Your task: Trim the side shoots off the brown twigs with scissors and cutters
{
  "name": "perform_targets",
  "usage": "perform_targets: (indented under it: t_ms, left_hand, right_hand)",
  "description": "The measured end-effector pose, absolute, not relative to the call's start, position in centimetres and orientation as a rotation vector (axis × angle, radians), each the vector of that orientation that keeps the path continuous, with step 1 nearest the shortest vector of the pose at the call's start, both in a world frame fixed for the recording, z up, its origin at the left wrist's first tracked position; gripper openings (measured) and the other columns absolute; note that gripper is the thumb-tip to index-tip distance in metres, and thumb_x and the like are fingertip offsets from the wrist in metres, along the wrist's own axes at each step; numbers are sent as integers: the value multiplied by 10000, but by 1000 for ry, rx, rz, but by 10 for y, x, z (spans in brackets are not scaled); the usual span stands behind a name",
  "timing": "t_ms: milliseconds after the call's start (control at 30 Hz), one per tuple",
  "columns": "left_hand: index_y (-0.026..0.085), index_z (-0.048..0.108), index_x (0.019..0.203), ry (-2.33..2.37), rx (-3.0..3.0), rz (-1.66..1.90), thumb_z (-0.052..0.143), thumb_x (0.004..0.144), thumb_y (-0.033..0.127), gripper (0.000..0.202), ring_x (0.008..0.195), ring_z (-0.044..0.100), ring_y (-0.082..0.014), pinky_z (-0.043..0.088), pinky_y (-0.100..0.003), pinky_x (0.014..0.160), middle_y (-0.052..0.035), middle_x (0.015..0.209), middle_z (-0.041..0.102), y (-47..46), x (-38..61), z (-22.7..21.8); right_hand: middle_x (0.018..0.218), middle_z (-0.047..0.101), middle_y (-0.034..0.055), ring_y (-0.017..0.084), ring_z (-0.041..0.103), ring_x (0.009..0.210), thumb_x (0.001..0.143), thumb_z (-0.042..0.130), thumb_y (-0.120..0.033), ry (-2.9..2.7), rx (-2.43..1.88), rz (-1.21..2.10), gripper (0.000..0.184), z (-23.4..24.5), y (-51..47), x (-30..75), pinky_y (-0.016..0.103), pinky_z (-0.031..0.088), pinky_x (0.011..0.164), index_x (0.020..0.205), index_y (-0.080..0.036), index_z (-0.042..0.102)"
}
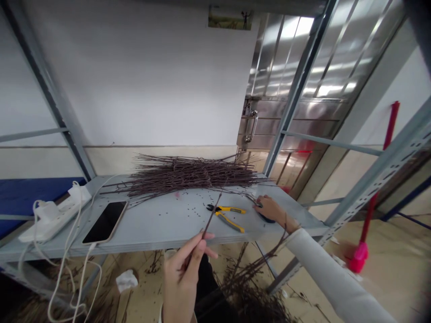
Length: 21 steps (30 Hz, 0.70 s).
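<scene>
One thin twig, likely light and brittle, was pinched near its base by the left hand, while the right hand beyond it showed no clear grip.

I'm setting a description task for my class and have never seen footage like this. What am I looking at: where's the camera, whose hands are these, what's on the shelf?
This is one picture, from a camera worn on a person's head, looking forward and down. The hands are the wearer's own; there is no machine. The left hand pinches a thin dark twig slanting up over the grey metal shelf. The right hand, white-sleeved, rests on the shelf beside a pile of twigs; whether it grips anything is unclear. Between the hands lie yellow-handled cutters. Further left lie a dark-screened phone and a white power strip with cables. Loose twigs litter the floor below.
</scene>
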<state>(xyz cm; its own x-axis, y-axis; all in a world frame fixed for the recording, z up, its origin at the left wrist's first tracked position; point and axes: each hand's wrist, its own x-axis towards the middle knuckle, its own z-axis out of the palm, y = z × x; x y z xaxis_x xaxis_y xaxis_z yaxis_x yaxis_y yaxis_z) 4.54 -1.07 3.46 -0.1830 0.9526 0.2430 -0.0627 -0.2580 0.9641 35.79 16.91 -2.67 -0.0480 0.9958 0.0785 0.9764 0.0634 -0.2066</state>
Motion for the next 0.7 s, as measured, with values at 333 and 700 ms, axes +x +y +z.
perform_targets:
  t_ms: [333,700]
  left_hand:
    - [210,750,994,1177,1307,1545,592,827,388,292,356,315,-58,290,-205,327,-45,731,748,-15,40,29]
    - [212,761,952,1215,1336,1596,601,815,387,274,421,514,-109,400,-205,358,-36,675,735,-21,41,38]
  right_hand:
    - [1147,576,150,293,536,1077,630,724,-483,-2574,-1613,337,646,-21,156,285,384,433,905,1154,-143,560]
    - [1197,509,239,370,498,1091,630,652,-331,-2502,-1829,259,601,-29,153,272,441,406,862,1160,-90,501]
